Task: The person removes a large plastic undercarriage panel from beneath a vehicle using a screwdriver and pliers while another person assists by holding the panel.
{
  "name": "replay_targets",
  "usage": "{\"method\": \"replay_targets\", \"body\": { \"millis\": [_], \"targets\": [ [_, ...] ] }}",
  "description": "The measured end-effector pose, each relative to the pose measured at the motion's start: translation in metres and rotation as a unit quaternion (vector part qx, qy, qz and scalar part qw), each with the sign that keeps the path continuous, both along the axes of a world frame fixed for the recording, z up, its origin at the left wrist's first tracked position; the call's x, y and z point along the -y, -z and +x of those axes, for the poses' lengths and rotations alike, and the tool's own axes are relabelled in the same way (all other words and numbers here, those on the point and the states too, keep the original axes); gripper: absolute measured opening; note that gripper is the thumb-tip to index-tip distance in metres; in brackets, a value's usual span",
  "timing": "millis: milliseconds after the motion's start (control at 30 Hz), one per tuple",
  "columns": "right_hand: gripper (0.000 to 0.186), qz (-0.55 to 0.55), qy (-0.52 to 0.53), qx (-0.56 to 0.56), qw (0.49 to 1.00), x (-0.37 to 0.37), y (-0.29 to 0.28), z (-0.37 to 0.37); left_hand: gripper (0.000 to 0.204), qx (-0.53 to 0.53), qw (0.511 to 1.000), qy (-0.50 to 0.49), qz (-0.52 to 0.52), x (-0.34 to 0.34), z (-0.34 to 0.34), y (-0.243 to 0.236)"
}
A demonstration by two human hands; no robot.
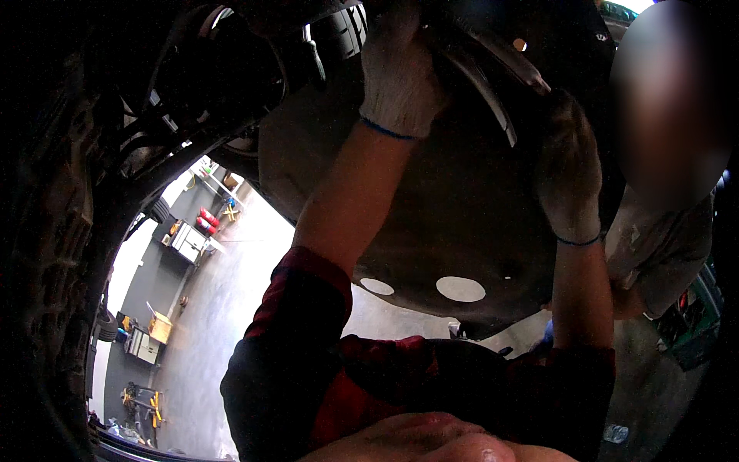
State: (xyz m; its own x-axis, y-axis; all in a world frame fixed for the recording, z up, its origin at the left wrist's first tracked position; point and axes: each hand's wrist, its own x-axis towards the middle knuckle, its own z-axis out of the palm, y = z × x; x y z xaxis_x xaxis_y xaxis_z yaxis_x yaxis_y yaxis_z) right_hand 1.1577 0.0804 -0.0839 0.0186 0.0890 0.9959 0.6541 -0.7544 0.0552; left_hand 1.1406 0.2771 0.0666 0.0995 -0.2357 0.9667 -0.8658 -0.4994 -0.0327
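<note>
My left hand [402,73], in a white knit glove with a blue cuff edge, reaches up against the dark underside of a vehicle; its fingers are lost in shadow. My right hand [571,169], gloved alike, is raised at the dark panel [431,208], its fingers too dark to make out. Between the hands run two curved, shiny strips, a lower one [485,88] and an upper one [517,63]. The upper strip ends close to my right fingers. I cannot tell whether they are tool handles or edges of the panel.
Another person in a grey top [673,239] stands close at the right. A tyre [339,35] and dark undercarriage parts are above left. Beyond the panel, the workshop floor [208,308] shows, with a white cabinet [187,241], red cylinders [206,221] and a yellow-black stand [144,408] along the wall.
</note>
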Motion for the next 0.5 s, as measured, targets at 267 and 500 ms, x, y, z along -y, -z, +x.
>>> {"method": "replay_targets", "body": {
  "millis": [267,500],
  "targets": [
    [0.051,0.021,-0.005,-0.033,0.999,0.025,-0.047,0.006,0.038,-0.346,0.857,0.321,-0.204,0.018,-0.010,-0.012],
    [0.050,-0.025,0.053,0.065,0.996,0.029,-0.075,-0.009,0.032,-0.356,0.857,0.320,-0.191,0.009,0.006,-0.013]
  ]
}}
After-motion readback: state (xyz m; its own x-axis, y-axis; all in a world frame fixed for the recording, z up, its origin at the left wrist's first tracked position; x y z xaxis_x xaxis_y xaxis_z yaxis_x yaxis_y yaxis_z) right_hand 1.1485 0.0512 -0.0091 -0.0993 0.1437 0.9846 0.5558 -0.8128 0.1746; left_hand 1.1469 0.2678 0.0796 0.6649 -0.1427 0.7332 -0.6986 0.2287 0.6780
